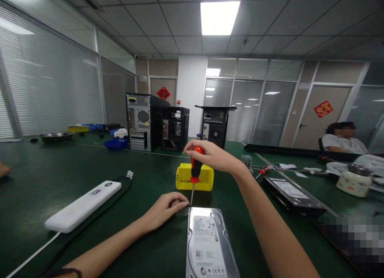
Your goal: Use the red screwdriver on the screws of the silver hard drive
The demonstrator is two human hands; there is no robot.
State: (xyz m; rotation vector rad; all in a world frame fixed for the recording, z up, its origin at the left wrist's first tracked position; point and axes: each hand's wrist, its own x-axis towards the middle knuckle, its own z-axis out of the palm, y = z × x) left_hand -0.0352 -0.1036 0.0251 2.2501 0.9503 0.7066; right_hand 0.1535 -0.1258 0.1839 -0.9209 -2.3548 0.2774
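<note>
A silver hard drive (207,242) with a white label lies flat on the green table, its near end cut off by the frame. My right hand (207,153) grips the top of a red and black screwdriver (196,166), which stands nearly upright with its tip at the drive's far left corner. Beside that corner, my left hand (169,206) has its fingers pressed together near the tip; whatever they hold is too small to make out. Just behind the screwdriver sits a yellow bin (207,179).
A white power strip (84,206) with cables lies left. Computer cases (156,122) and a blue bin (116,143) stand behind. To the right are stacked hard drives (291,192), another screwdriver (263,171) and a jar (354,182). A person (342,140) sits at far right.
</note>
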